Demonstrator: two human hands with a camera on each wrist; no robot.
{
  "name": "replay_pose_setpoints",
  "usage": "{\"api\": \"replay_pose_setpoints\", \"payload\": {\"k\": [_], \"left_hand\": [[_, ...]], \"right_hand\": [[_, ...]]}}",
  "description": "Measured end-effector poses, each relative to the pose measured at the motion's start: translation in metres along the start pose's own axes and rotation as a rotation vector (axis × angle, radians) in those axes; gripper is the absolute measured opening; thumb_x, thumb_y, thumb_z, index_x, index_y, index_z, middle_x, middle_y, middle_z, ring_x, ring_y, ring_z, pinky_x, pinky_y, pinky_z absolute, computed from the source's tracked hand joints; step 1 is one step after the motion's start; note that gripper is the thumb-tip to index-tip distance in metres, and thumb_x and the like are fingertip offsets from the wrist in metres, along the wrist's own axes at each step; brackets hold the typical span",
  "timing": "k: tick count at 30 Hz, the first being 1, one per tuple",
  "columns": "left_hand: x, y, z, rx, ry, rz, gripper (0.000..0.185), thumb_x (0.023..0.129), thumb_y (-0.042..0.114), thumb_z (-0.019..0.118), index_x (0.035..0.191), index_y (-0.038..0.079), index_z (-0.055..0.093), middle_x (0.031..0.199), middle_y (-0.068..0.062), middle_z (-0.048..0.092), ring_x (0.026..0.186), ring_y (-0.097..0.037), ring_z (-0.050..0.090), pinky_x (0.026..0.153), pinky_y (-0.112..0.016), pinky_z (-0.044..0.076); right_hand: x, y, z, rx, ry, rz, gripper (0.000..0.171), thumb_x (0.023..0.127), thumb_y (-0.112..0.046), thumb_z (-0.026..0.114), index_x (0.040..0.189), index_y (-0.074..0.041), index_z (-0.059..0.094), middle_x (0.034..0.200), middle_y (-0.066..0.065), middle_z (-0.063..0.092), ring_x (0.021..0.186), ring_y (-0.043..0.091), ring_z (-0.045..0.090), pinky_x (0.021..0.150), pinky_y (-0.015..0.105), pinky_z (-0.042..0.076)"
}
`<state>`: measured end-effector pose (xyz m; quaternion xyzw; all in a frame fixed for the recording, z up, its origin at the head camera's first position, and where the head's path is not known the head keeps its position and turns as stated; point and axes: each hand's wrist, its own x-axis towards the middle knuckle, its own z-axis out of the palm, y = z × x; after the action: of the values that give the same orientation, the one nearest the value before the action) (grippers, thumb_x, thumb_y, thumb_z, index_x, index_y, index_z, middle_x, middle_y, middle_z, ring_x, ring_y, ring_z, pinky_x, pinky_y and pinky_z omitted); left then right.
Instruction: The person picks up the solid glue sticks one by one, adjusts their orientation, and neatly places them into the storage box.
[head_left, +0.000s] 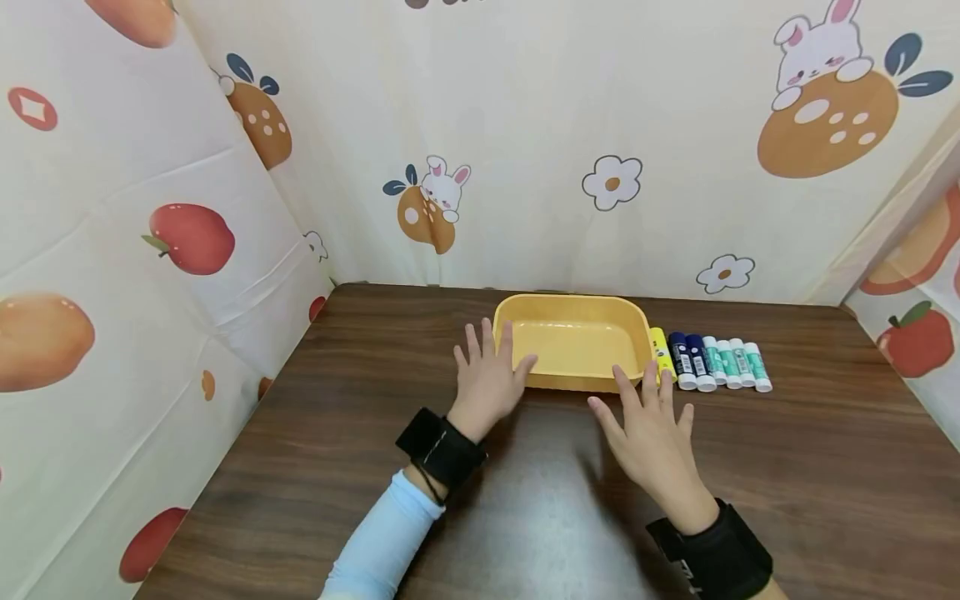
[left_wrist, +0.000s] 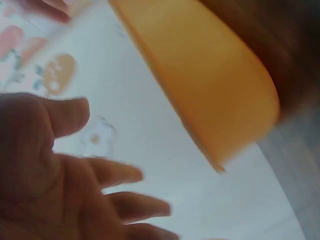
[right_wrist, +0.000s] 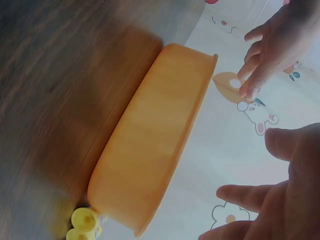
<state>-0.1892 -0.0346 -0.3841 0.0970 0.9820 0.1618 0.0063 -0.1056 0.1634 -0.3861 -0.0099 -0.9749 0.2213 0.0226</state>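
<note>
both of my hands are spread with straight fingers and hold nothing. my left hand (head_left: 489, 377) hovers at the near left corner of the yellow tray (head_left: 573, 317), its thumb overlapping the tray's near rim in the head view, though i cannot tell whether it touches. my right hand (head_left: 654, 433) sits at the tray's near right corner, fingertips just short of the rim.

each wrist view cuts its own hand off at the palm and is blurred; my left wrist view shows only part of my left hand (left_wrist: 60, 175) and one outer wall of the tray (left_wrist: 210, 85), nothing inside it. my right wrist view shows the tray's (right_wrist: 150, 150) underside wall, my right hand (right_wrist: 280, 190), my left hand (right_wrist: 272, 47) beyond it, and two yellow round ends (right_wrist: 85, 225) poking out behind the tray.

only the head view shows the whole row of glue sticks (head_left: 711, 361) lying just right of the tray, yellow one nearest it. the tray's long axis runs left to right on the brown table (head_left: 300, 467), open side up.
</note>
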Motion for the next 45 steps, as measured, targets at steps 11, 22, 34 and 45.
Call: {"api": "replay_pose_setpoints", "payload": {"k": [11,22,34,45], "left_hand": [[0.059,-0.017,0.016,0.017,0.000,-0.101,0.059,0.100,0.034,0.036,0.152,0.017,0.014,0.155,-0.019,0.019,0.143,-0.041,0.011,0.111,-0.060,0.018],[0.066,-0.019,0.027,-0.063,-0.086,-0.158,0.065,0.094,0.014,0.041,0.152,0.015,0.013,0.155,-0.014,0.021,0.143,-0.038,0.017,0.113,-0.052,0.021],[0.065,-0.020,0.028,-0.092,-0.084,-0.152,0.066,0.093,0.012,0.041,0.152,0.014,0.011,0.155,-0.015,0.021,0.143,-0.038,0.017,0.113,-0.052,0.022],[0.064,-0.020,0.031,-0.114,-0.059,-0.157,0.066,0.093,0.011,0.043,0.152,0.013,0.014,0.154,-0.015,0.023,0.142,-0.037,0.019,0.113,-0.050,0.023]], "right_hand": [[0.007,0.012,-0.008,0.030,0.020,0.019,0.076,0.095,-0.060,0.027,0.148,-0.007,0.024,0.152,0.032,-0.001,0.139,0.050,-0.008,0.096,0.078,0.001],[0.020,0.033,-0.024,0.030,0.043,0.039,0.077,0.095,-0.060,0.027,0.148,-0.004,0.024,0.151,0.034,-0.005,0.138,0.052,-0.009,0.094,0.080,0.000],[0.057,0.106,-0.067,0.006,0.073,0.167,0.082,0.094,-0.062,0.019,0.150,-0.002,0.010,0.144,0.036,-0.021,0.133,0.054,-0.018,0.093,0.080,0.001],[0.087,0.183,-0.072,0.025,0.001,0.329,0.081,0.096,-0.056,0.019,0.145,0.008,0.011,0.140,0.045,-0.016,0.131,0.059,-0.018,0.091,0.082,0.003]]}}
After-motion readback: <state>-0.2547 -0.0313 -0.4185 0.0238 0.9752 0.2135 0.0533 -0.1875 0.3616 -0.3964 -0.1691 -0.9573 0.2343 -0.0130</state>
